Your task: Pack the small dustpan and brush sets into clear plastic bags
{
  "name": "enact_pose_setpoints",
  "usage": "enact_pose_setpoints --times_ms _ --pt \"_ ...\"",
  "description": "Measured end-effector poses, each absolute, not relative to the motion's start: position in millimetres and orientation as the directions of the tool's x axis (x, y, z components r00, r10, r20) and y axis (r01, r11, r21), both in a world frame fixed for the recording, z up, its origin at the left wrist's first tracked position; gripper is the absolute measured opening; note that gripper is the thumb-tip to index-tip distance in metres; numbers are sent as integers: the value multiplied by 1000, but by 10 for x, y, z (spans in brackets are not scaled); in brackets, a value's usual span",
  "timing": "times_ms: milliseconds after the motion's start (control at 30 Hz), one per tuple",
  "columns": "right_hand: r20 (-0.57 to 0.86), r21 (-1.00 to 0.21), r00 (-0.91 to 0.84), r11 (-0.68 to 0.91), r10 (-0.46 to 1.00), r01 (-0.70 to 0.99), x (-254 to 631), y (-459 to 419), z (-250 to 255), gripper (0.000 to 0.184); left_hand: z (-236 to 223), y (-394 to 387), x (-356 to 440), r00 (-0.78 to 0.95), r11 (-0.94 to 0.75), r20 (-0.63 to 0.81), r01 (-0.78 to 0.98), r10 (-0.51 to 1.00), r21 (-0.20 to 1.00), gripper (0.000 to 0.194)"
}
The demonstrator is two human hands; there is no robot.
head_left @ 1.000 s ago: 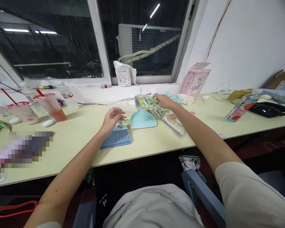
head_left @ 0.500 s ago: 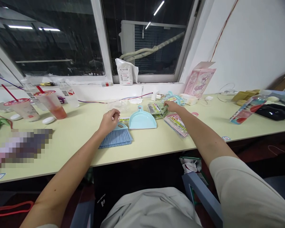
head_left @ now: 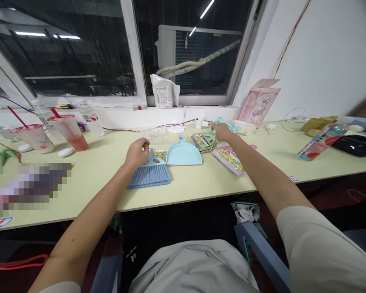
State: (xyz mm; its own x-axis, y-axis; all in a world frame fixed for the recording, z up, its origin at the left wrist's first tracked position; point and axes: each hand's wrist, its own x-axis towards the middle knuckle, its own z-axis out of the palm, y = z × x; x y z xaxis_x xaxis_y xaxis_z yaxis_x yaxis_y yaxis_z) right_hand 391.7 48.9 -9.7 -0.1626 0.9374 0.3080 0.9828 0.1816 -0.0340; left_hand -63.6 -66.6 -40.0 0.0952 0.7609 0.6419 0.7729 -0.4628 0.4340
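Note:
My left hand (head_left: 137,151) rests on the table with its fingers curled, right at the handle end of a blue hand brush (head_left: 151,173). What the fingers pinch is too small to make out. Just right of the brush lies a light blue dustpan (head_left: 183,154). My right hand (head_left: 222,131) is stretched far forward, fingers closed over a teal packaged item (head_left: 231,126) near the window sill. A green packaged set (head_left: 203,141) lies just left of that hand. A pink flat package (head_left: 228,159) lies under my forearm.
Two drink cups with red straws (head_left: 67,131) stand at the far left. A white pouch (head_left: 163,91) sits on the sill. A pink box (head_left: 258,101) leans on the wall. A boxed bottle (head_left: 319,142) and a black object (head_left: 354,144) lie to the right.
My right hand set the green packaged set down on the table, then moved right and forward onto the teal item. My left hand shifted slightly toward the brush handle.

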Motion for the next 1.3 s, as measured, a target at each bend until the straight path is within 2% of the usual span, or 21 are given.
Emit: enact_pose_setpoints --times_ms 67,133,267,367,500,667,800,1000,1067,1167,1300 --pt "427 -48 -223 268 876 962 3677 379 27 56 -387 -639 -705 41 -348 583 834 812 427 14" --pt "508 -149 -259 380 822 913 3344 215 119 52 -375 -622 -760 13 -262 494 859 869 439 11" --pt "499 -312 -303 494 812 811 2613 -137 50 35 -373 -623 -800 113 -278 353 844 929 459 15" --pt "407 -350 -242 395 881 849 2255 -287 -178 32 -394 -633 -806 190 -320 308 831 932 454 23" --pt "336 -278 -129 229 933 933 2155 -328 -432 40 -410 -625 -829 222 -327 258 799 940 505 32" --pt "308 -219 -99 172 946 960 2336 -280 -533 38 -382 -618 -851 221 -318 231 737 947 596 37" --pt "237 -245 -67 126 969 961 2473 -216 -588 30 -333 -650 -874 274 -322 179 677 945 662 45" --pt "305 -317 -14 116 952 941 2504 -213 -603 27 -256 -701 -911 347 -313 126 558 929 768 52" --pt "333 -349 0 124 943 929 2496 -239 -571 27 -261 -688 -917 318 -298 121 598 940 744 50" --pt "362 -406 38 121 931 906 2506 -281 -507 29 -283 -658 -921 273 -298 144 693 951 657 33" --pt "401 -496 93 130 911 859 2586 -288 -445 29 -245 -672 -921 302 -375 224 701 927 607 18"
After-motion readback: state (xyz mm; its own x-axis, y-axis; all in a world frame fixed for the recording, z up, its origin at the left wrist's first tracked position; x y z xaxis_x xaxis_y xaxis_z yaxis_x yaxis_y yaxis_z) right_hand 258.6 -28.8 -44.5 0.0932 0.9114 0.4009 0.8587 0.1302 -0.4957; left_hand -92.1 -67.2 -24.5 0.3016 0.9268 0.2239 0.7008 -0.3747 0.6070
